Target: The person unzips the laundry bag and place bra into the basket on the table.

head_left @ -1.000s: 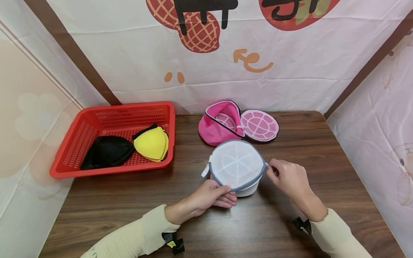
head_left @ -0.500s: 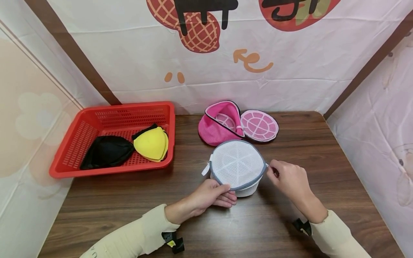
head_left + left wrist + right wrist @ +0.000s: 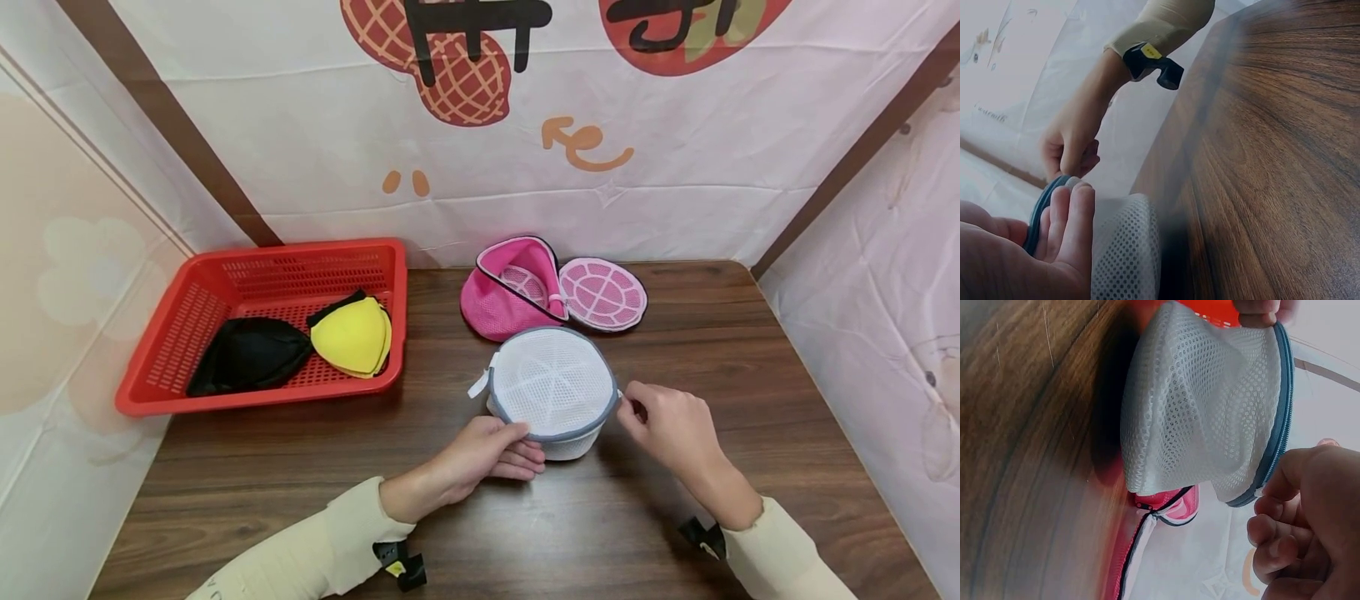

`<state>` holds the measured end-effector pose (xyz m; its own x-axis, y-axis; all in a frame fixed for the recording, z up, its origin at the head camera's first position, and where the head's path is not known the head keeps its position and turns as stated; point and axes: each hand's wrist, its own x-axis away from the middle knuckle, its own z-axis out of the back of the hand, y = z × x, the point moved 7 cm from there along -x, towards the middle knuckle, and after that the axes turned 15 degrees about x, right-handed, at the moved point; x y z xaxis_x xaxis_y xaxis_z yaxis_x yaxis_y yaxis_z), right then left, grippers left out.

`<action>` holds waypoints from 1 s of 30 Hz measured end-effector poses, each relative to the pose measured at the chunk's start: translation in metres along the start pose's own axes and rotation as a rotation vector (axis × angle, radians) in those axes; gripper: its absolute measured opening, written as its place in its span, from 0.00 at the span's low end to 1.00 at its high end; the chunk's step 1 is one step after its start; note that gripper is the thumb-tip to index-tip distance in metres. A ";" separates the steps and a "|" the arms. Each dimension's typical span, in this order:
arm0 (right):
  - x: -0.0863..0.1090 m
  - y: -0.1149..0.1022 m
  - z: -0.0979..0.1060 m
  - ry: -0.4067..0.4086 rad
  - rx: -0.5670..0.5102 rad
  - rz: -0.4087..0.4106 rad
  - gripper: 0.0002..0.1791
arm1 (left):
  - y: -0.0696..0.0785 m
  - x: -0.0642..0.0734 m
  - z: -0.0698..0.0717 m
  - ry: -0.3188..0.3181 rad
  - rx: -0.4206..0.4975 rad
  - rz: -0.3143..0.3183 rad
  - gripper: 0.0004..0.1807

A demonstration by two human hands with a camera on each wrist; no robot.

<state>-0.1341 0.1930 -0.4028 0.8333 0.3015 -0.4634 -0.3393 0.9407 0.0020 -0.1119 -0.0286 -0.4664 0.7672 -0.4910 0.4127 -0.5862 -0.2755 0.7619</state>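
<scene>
A white mesh laundry bag (image 3: 555,383) with a grey-blue zipper round its rim stands in front of me, its round lid lying over the top. My left hand (image 3: 487,454) pinches the near-left rim, thumb on top and fingers underneath. At the right side of the rim, my right hand (image 3: 671,425) pinches the zipper's small pull between thumb and curled forefinger. The right wrist view shows the bag's mesh wall (image 3: 1191,412) bulging and the zipper track (image 3: 1282,419) running up to the right fingers (image 3: 1275,481). A white tag (image 3: 477,383) sticks out at the bag's left.
Behind the white bag stands a pink mesh bag (image 3: 495,308), unzipped, its round lid (image 3: 602,293) lying flat to the right. A red plastic basket (image 3: 262,407) at the left holds a black bra cup-shaped item (image 3: 255,354) and a yellow one (image 3: 352,333). A printed cloth wall (image 3: 315,142) closes the back.
My right hand has moved slightly toward me along the rim with the pull. My left hand keeps its pinch and has barely shifted left.
</scene>
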 end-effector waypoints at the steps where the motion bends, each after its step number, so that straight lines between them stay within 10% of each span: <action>1: 0.000 -0.001 0.000 -0.003 -0.005 0.001 0.13 | 0.000 0.000 0.001 0.006 0.002 -0.005 0.22; 30: 0.010 -0.017 0.003 -0.076 -0.088 0.041 0.17 | 0.003 0.000 0.007 0.022 0.017 -0.017 0.23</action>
<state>-0.1189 0.1803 -0.4044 0.8475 0.3533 -0.3961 -0.4078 0.9111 -0.0599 -0.1154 -0.0357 -0.4676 0.7824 -0.4681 0.4108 -0.5773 -0.2977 0.7604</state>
